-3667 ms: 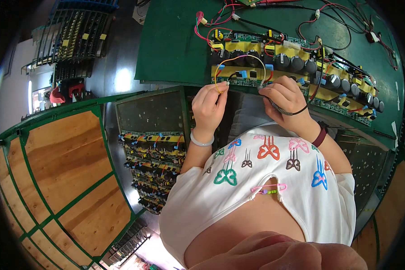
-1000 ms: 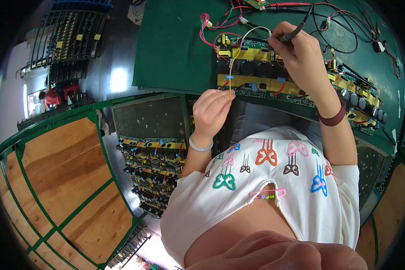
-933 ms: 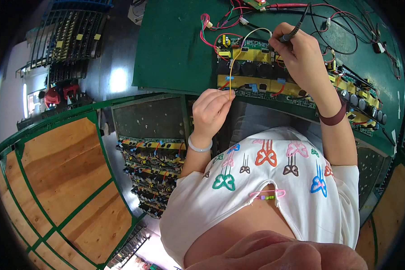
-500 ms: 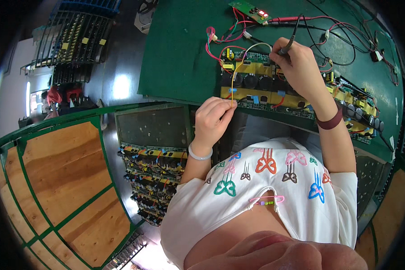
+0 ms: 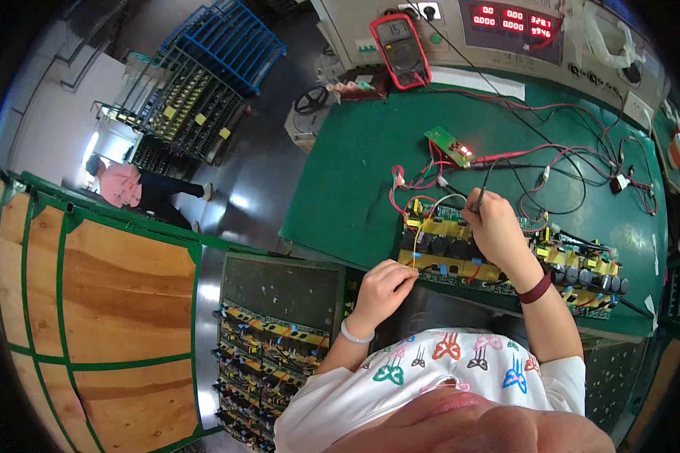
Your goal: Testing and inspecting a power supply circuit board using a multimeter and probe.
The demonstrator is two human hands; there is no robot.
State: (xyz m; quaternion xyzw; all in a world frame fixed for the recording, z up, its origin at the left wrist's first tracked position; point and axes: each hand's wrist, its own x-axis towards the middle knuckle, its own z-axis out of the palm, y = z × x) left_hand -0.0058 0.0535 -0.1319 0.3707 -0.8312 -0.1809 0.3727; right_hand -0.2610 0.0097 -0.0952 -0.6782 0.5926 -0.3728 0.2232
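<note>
My left hand [image 5: 385, 291] is closed at the front edge of a circuit board [image 5: 449, 245], pinching the lower end of a thin yellow wire [image 5: 415, 253]. The wire curves up over the board toward my right hand [image 5: 499, 226]. Between the fingers of that hand stands a black pen-shaped probe [image 5: 477, 201] with a black cord; its tip is hidden. Yellow parts and dark round components cover the board. To its right lies a second similar board [image 5: 582, 264]. Behind them, a small green board with a lit red display [image 5: 450, 147] is next to a red test probe [image 5: 499, 157].
A red multimeter [image 5: 399, 51] leans against an instrument panel [image 5: 468, 47] with red readouts at the back of the green table [image 5: 340, 189]. Loose red and black leads cross the right side. Stacked boards [image 5: 268, 377] stand at lower left. A person in pink [image 5: 121, 185] is far left.
The view has tilted up, bringing the multimeter, instrument panel and person in pink into sight. Both hands keep their hold at nearly the same places on the board.
</note>
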